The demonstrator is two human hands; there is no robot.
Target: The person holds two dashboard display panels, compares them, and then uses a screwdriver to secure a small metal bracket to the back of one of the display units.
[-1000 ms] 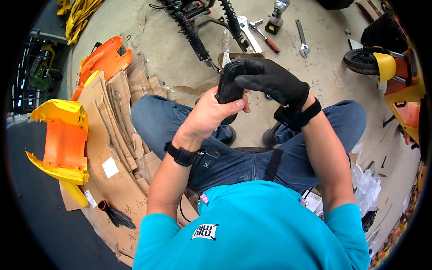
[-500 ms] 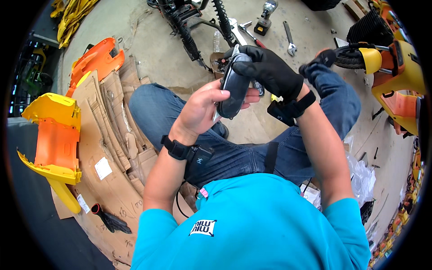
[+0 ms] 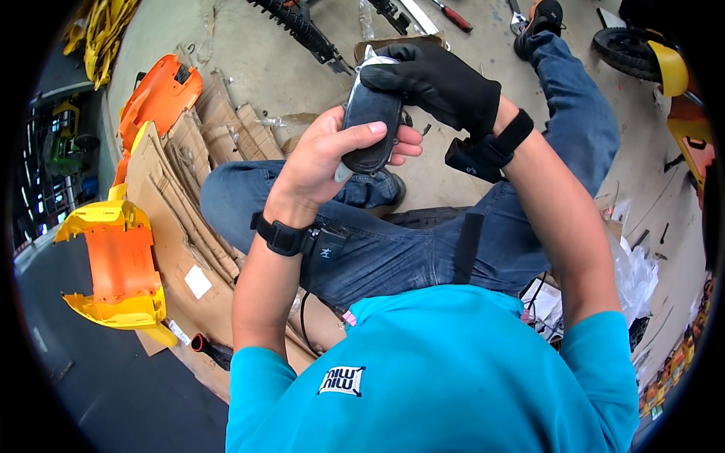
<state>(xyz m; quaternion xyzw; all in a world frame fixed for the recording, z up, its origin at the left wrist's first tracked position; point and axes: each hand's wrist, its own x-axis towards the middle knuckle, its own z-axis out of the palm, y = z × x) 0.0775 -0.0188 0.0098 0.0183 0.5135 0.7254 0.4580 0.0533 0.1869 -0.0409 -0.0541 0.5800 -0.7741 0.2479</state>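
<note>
With the bare left hand (image 3: pixel 325 155) wrapped firmly around the dark oval housing (image 3: pixel 371 124), the gloved right hand (image 3: pixel 445 79), clamped over its top end, should pull steadily.

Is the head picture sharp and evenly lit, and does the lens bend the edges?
Head view: soft, even light, no glare; the dark oval part between the left hand and gloved right hand is sharp; fisheye bends the orange and yellow panel near the black rim.
</note>
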